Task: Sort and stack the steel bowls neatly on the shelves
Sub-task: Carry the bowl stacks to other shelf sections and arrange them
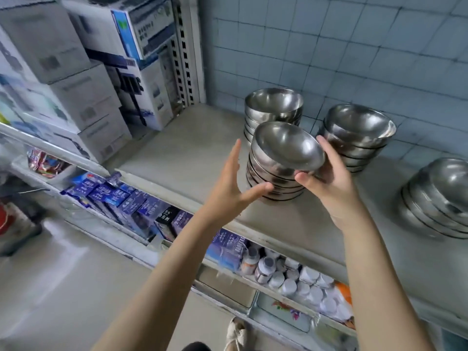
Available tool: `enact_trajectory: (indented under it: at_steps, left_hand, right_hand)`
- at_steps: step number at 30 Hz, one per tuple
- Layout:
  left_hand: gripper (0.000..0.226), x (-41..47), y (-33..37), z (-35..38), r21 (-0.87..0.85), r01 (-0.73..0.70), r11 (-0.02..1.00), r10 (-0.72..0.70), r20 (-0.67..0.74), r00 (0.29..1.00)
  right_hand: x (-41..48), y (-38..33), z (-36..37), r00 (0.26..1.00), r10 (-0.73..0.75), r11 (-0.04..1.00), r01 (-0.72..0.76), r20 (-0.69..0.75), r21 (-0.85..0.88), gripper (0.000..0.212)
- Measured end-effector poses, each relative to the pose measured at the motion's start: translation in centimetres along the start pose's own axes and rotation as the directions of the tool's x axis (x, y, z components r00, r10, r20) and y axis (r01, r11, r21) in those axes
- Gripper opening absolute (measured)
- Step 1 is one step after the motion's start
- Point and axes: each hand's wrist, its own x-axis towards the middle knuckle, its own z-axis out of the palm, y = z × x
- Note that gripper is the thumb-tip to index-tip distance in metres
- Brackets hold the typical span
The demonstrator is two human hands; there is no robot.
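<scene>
Shelf: grey top shelf (182, 158) against a tiled wall (354, 46), with cartons (83, 97) at its left end.
Front stack: nested steel bowls (273, 183) near the shelf's front edge.
Top bowl: top bowl (288, 145) sits tilted on the front stack and looks not yet seated.
Right hand: right hand (326, 178) pinches the top bowl's right rim, thumb underneath.
Left hand: left hand (233, 188) is spread and holds nothing, just left of the stack.
Next: probably settle the bowl straight down, as the stack is directly beneath the grip.
</scene>
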Motion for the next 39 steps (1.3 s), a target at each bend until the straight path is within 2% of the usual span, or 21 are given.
enact_trajectory:
  at_steps: [3,6,9,13,17,23,28,33,39]
  left_hand:
    - [0.087,1.2,-1.1,-0.3,-0.040,-0.061,0.997,0.062,0.016,0.998]
    - [0.078,2.2,-1.9,-0.4,-0.152,-0.083,0.985,0.097,0.091,0.991]
    - [0.086,3.1,-2.9,-0.8,-0.254,-0.115,0.960,0.163,0.177,0.970]
    - [0.116,4.3,-4.5,-1.4,-0.182,-0.096,0.979,0.155,0.344,0.926]
    - [0.107,5.6,-5.2,-1.6,-0.156,-0.057,0.986,0.116,0.403,0.908]
    - [0.104,4.8,-4.6,-2.4,-0.162,-0.128,0.978,0.190,0.463,0.866]
    - [0.100,2.7,-1.7,-1.4,-0.197,-0.190,0.962,0.269,0.564,0.781]
    - [0.103,-0.1,1.8,3.0,-0.223,-0.226,0.948,0.317,0.656,0.685]
    - [0.101,-5.3,7.2,12.8,-0.271,-0.227,0.936,0.352,0.767,0.536]
  right_hand:
    - [-0.3,-0.2,0.0,1.000,0.005,1.000,-0.005,-0.019,0.008,0.114]
    - [-0.8,-0.3,0.4,0.998,0.024,1.000,-0.023,-0.050,0.005,0.114]
    - [-1.3,-0.6,1.0,0.994,0.048,0.999,-0.048,-0.094,-0.005,0.116]
    - [-2.2,-1.1,2.2,0.987,0.097,0.995,-0.096,-0.127,0.014,0.126]
    - [-3.0,-1.7,3.8,0.973,0.098,0.994,-0.088,-0.207,0.060,0.115]
    - [-6.0,-3.3,5.7,0.927,0.063,0.998,-0.053,-0.369,0.037,0.114]
    - [-10.9,-5.3,5.3,0.877,0.030,0.999,-0.036,-0.479,-0.003,0.109]
    - [-17.2,-6.9,2.4,0.815,-0.002,1.000,-0.016,-0.579,-0.027,0.104]
    - [-27.0,-8.5,-3.9,0.655,-0.086,0.994,0.004,-0.751,-0.110,0.092]
